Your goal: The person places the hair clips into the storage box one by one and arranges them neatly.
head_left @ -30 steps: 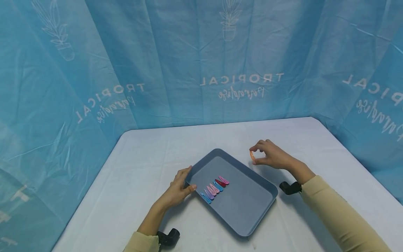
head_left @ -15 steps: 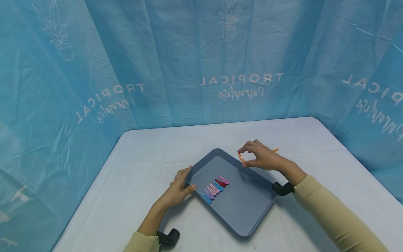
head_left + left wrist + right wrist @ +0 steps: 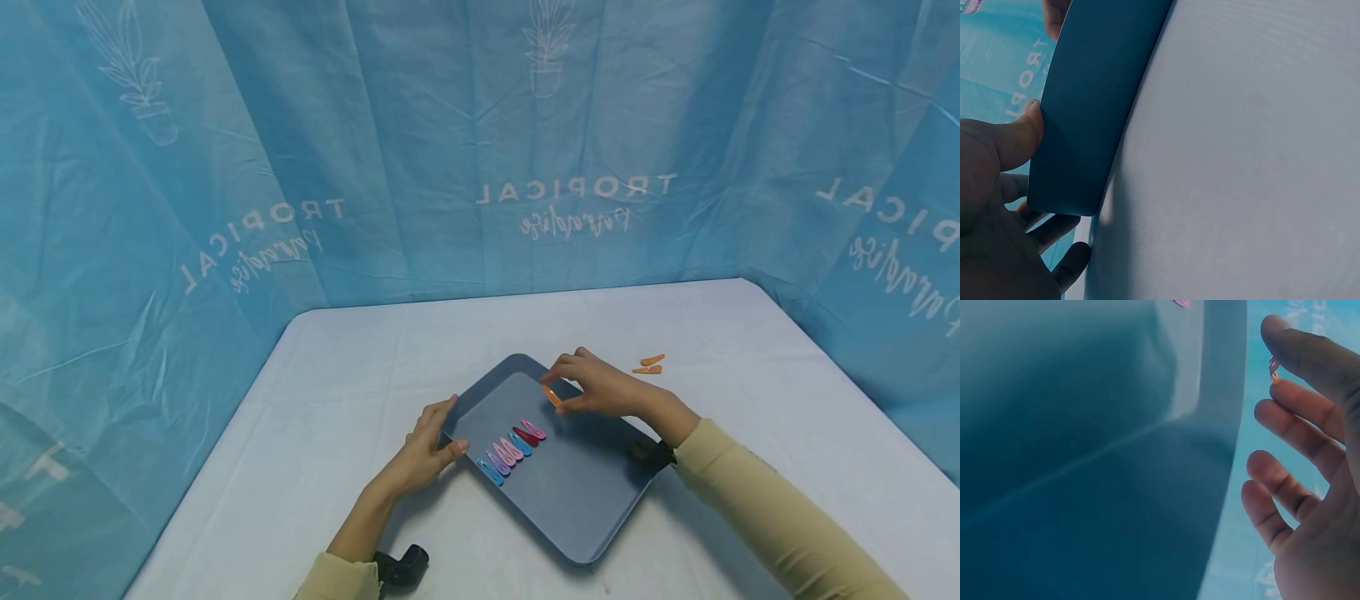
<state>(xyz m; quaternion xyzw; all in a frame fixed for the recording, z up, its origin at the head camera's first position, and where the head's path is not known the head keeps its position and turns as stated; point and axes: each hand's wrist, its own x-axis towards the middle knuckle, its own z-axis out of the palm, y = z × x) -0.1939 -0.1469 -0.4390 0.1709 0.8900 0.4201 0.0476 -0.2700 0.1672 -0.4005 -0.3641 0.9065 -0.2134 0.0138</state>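
An orange snap hair clip (image 3: 552, 396) is pinched between the thumb and a finger of my right hand (image 3: 600, 387), above the far part of the grey tray (image 3: 585, 500). In the right wrist view the same clip (image 3: 1274, 369) shows edge-on between the fingertips; the other fingers are loosely bent. My left hand (image 3: 420, 454) holds the tray's left corner. Its thumb (image 3: 1025, 134) lies against the rim in the left wrist view, the other fingers around the corner. A slanting row of several snap clips (image 3: 512, 450), blue, purple, pink and red, lies inside the tray.
Two more orange clips (image 3: 648, 369) lie on the white-covered table (image 3: 360, 367) beyond the tray, to the right of my right hand. Blue printed curtains (image 3: 420, 150) hang around the back and sides of the table.
My right hand has carried the orange clip left, from beyond the tray to over it. The two orange clips on the table have come into sight. My left hand and the tray have stayed still.
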